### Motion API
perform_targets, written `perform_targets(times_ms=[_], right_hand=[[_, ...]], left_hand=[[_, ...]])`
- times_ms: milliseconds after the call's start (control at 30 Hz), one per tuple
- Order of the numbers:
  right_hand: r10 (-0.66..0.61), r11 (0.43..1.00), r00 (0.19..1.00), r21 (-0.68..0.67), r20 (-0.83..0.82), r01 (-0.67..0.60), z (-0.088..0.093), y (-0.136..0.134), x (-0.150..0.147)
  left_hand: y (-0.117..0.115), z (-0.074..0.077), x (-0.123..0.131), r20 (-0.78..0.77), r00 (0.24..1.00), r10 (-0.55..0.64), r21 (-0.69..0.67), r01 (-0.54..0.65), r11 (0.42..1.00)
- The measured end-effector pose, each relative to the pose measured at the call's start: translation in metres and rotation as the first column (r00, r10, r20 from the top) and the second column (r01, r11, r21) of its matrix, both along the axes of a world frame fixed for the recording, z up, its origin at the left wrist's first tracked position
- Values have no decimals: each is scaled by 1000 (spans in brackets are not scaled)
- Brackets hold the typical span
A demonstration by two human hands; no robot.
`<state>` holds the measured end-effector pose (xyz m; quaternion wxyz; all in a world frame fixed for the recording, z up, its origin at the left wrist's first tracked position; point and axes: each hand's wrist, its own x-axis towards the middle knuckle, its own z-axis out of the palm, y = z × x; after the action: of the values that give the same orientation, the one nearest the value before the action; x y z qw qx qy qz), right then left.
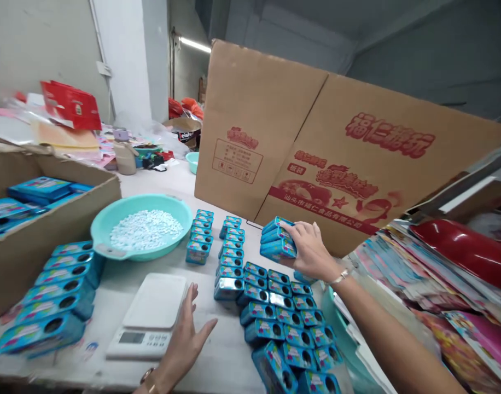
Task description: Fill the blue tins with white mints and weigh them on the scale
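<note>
My right hand (pixel 314 249) grips a small stack of blue printed tins (pixel 277 241), raised over the far end of the rows near the cardboard panel. Below it, rows of blue tins (pixel 289 317) stand packed side by side, each with a dark round hole on top. My left hand (pixel 187 334) is open, fingers apart, beside the right edge of a white kitchen scale (pixel 156 301). Nothing lies on the scale's plate. Behind the scale, a turquoise basin (pixel 180 210) holds many small white tablets (pixel 146 229).
A cardboard box (pixel 106 191) of blue tins stands at the left, with another row of tins (pixel 62 295) before it. A large printed cardboard panel (pixel 275 137) rises at the back. Stacked printed bags (pixel 402 262) and a red glossy object (pixel 467 254) lie at the right.
</note>
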<state>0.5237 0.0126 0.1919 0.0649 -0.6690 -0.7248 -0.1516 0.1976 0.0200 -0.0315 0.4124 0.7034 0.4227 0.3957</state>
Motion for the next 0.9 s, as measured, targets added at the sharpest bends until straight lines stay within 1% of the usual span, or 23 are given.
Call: perform_targets(times_ms=[33,67,100,133,200,267,333,367,400,467,567,700,800,833,900], right_hand=[[61,998,997,-19,-54,-62,5,-13,-22],[126,989,986,-63,-106,-133,5,-24,-44],[173,973,972,-125,-159,-194,1,-33,-65],[204,954,957,-177,-206,-242,-8,-41,-85],[237,917,938,-260,-251,-302,-34,-50,-122],[255,890,938,-321,-236,-323,-67,-52,-152],[235,882,947,-360,-220,-303,-98,-49,-174],[226,882,950,-369,-215,-293,-111,-47,-182],[217,885,952,-368,-215,-285,-121,-46,-188],[199,897,953,-350,-228,-270,-135,-45,-196],[151,925,955,-305,-255,-227,-144,-52,-198],[69,957,951,-251,-303,-149,-154,-75,-191],[22,977,917,-187,-398,-105,-157,-95,-184],[8,984,897,-154,-443,-84,-155,-99,-182],[-7,997,841,-74,-542,-39,-145,-104,-178]], left_hand=[[-10,6,-13,29,999,20,-11,-19,1000],[-19,10,-26,48,998,41,-24,-40,999],[-27,13,-38,54,997,62,-39,-59,997],[-35,14,-49,49,996,79,-54,-76,996],[-49,12,-68,18,996,88,-68,-86,994],[-58,9,-79,-35,998,59,-44,-61,997],[-63,7,-82,-106,994,9,18,-7,1000],[-63,7,-81,-139,990,-10,59,19,998],[-62,8,-78,-168,986,-24,103,42,994],[-58,10,-69,-218,975,-47,187,89,978],[-52,12,-54,-295,954,-61,299,153,942],[-56,3,-46,-388,922,14,396,153,905],[-61,-7,-48,-382,921,68,476,133,869],[-62,-9,-50,-361,930,73,490,123,863],[-65,-11,-54,-296,954,45,490,111,865]])
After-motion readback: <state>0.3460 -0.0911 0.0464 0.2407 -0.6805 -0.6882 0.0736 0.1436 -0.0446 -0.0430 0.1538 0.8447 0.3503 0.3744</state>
